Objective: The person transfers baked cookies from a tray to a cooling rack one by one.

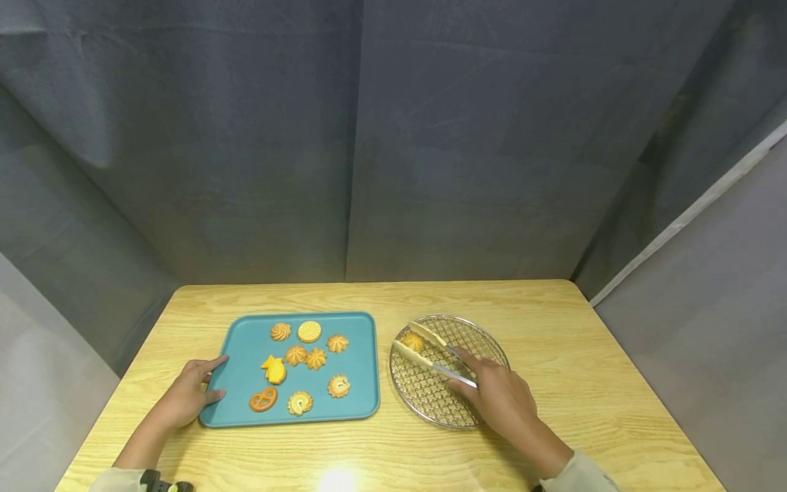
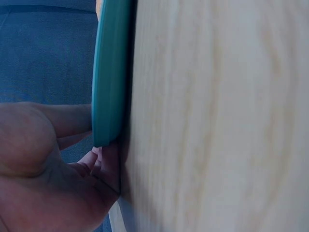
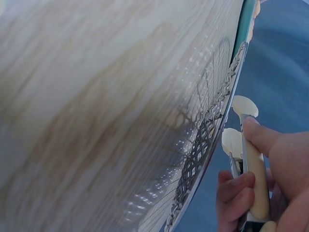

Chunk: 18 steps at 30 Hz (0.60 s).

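A teal tray [image 1: 233, 342] holds several cookies, among them a pretzel-shaped one [image 1: 263, 399] and a yellow pineapple-shaped one [image 1: 274, 370]. My left hand [image 1: 187, 395] holds the tray's left edge, its thumb and fingers at the rim [image 2: 108, 72]. In my right hand [image 1: 501, 396] is a pair of tongs [image 1: 451, 374], gripped by its handles [image 3: 256, 179]. The tongs reach over a round wire rack [image 1: 424, 396], their tips spread on either side of a golden cookie [image 1: 412, 342]. Whether the tips touch that cookie I cannot tell.
Tray and rack lie side by side on a light wooden table [image 1: 295, 454]. Grey curtains [image 1: 467, 171] stand behind the table, with pale panels at left and right. A bright glare spot lies near the table's front.
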{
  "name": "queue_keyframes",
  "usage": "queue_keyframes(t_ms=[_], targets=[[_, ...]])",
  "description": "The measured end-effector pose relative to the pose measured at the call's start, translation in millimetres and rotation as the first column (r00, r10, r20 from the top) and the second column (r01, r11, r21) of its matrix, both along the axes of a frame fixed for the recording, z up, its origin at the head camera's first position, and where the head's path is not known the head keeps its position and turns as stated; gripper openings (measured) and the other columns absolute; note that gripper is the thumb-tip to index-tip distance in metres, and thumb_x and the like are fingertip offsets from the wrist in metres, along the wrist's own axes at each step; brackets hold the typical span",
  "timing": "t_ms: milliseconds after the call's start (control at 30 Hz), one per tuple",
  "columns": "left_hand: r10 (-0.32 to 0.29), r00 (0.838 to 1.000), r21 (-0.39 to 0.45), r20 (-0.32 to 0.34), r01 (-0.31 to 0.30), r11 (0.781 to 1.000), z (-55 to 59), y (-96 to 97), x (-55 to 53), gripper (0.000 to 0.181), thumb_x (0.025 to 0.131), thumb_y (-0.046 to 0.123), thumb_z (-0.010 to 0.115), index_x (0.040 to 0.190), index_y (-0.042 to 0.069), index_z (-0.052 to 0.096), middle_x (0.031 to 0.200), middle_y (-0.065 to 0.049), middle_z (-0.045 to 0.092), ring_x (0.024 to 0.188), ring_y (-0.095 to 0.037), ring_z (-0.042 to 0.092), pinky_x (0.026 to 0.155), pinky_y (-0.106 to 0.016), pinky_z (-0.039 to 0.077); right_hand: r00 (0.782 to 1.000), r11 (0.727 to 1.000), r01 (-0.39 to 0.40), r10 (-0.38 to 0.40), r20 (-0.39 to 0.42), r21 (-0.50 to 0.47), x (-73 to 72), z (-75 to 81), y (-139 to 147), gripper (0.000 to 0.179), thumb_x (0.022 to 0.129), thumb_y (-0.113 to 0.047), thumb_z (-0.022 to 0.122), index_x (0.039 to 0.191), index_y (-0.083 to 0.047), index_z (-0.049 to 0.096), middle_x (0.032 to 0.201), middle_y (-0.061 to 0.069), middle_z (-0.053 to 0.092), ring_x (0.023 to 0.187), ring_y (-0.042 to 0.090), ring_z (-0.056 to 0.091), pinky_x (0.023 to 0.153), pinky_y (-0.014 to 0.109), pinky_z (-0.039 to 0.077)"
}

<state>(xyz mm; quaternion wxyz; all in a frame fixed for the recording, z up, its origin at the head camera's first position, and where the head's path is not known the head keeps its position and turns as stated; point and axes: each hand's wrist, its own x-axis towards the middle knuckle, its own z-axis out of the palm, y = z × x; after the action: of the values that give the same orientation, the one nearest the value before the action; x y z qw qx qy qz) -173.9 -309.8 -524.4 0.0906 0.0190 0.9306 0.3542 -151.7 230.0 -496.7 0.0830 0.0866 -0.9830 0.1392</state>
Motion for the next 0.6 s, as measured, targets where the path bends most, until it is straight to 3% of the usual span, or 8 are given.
queue_keyframes(t_ms=[200,433,600], targets=[[-0.003,1.000,-0.007,-0.014,0.003,1.000,-1.0,0.1,-0.2,0.069,0.094,-0.002,0.069,0.153,-0.010,0.036,0.141,-0.035,0.036,0.121,-0.051,0.048,0.093,-0.056,0.054,1.000,1.000,-0.008,0.008,0.006,-0.002,0.5,-0.2,-2,0.068,0.089,-0.053,0.076,0.148,-0.022,0.059,0.123,0.025,0.070,0.054,0.014,0.051,0.041,0.022,0.039],[-0.003,1.000,-0.008,-0.020,0.003,1.000,0.0,0.2,-0.4,0.068,0.094,-0.002,0.069,0.153,-0.010,0.036,0.141,-0.035,0.036,0.121,-0.051,0.048,0.092,-0.054,0.054,1.000,1.000,-0.009,0.010,0.015,-0.009,0.8,-0.2,-7,0.068,0.088,-0.053,0.077,0.148,-0.024,0.059,0.112,0.018,0.075,0.049,0.011,0.043,0.041,0.023,0.038],[0.001,1.000,-0.007,-0.015,-0.001,1.000,-0.2,0.4,0.2,0.068,0.094,-0.002,0.069,0.153,-0.010,0.036,0.141,-0.035,0.036,0.121,-0.051,0.048,0.094,-0.057,0.053,1.000,1.000,-0.020,0.020,0.016,-0.004,1.0,-0.7,-11,0.070,0.088,-0.055,0.076,0.149,-0.024,0.058,0.118,0.021,0.073,0.051,0.014,0.050,0.047,0.028,0.047]])
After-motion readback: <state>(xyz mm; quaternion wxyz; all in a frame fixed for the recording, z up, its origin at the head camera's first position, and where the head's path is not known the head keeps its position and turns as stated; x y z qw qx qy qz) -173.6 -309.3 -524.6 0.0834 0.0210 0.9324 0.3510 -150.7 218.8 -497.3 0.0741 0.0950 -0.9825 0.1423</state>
